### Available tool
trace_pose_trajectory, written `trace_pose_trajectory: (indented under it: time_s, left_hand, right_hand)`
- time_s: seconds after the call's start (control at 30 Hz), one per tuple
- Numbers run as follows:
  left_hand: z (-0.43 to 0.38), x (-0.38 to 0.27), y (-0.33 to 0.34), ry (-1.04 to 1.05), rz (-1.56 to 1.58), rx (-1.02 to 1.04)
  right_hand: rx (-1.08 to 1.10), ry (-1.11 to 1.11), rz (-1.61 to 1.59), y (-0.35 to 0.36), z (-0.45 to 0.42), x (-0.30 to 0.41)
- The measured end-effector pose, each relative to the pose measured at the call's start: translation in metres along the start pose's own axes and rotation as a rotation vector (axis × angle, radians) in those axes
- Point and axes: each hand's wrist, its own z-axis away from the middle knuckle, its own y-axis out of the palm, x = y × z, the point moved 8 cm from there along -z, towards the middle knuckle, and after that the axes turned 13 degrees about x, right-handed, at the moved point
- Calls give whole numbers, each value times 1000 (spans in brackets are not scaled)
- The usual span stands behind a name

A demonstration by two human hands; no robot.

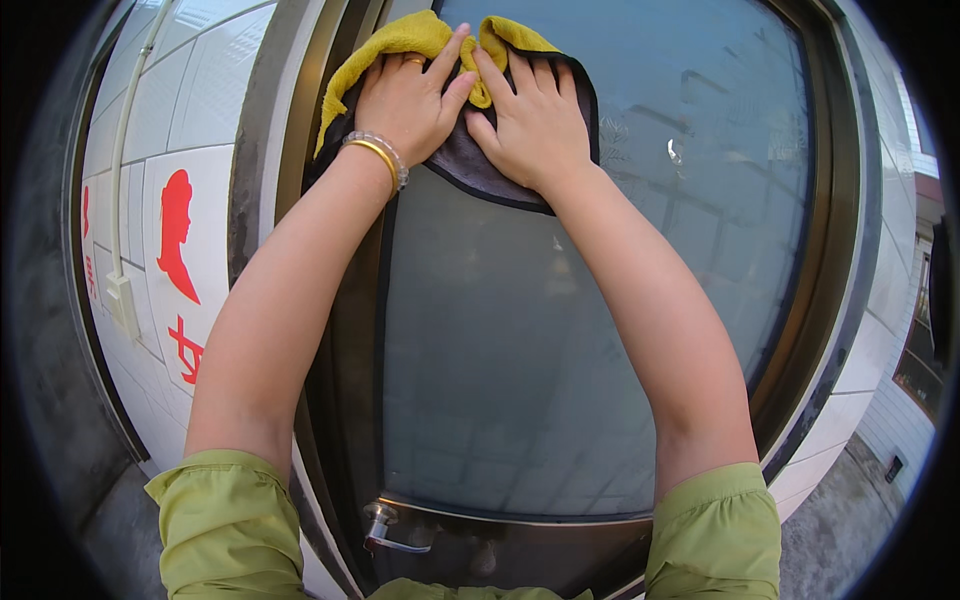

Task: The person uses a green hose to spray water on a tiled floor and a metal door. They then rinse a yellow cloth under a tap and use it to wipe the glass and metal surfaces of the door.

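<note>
Both palms lie on a yellow and grey microfibre cloth (pixel 487 161), which is spread against the upper left of a frosted glass door panel (pixel 517 352). My left hand (pixel 409 105) presses the cloth near the door's left edge, fingers pointing up. On that wrist are a gold bangle and a clear bead bracelet. My right hand (pixel 536 124) sits just beside it, fingers spread over the grey side. Between the two hands the yellow side is bunched into a fold. Neither hand grips the cloth; its upper parts curl over yellow.
A metal lever handle (pixel 394 529) projects from the door's lower left. The brown metal door frame (pixel 829 187) surrounds the glass. On the left, a white tiled wall (pixel 199 120) carries a red sign (pixel 178 232), a conduit (pixel 127 142) and a switch box (pixel 122 304). Concrete ground (pixel 847 517) shows lower right.
</note>
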Motion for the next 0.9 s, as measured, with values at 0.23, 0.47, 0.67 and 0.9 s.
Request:
trace_pose_trajectory:
  time_s: [0.23, 0.47, 0.67, 0.9]
  left_hand:
    - [-120, -39, 9, -135, 99, 168]
    - [-157, -206, 6, 92, 230, 269]
    - [-9, -200, 23, 266, 197, 79]
    - [276, -224, 19, 578, 525, 825]
  right_hand:
    - [123, 188, 164, -15, -41, -154]
    - [82, 402, 332, -62, 40, -334]
    - [107, 208, 213, -53, 122, -163]
    - [735, -470, -178, -74, 306, 68]
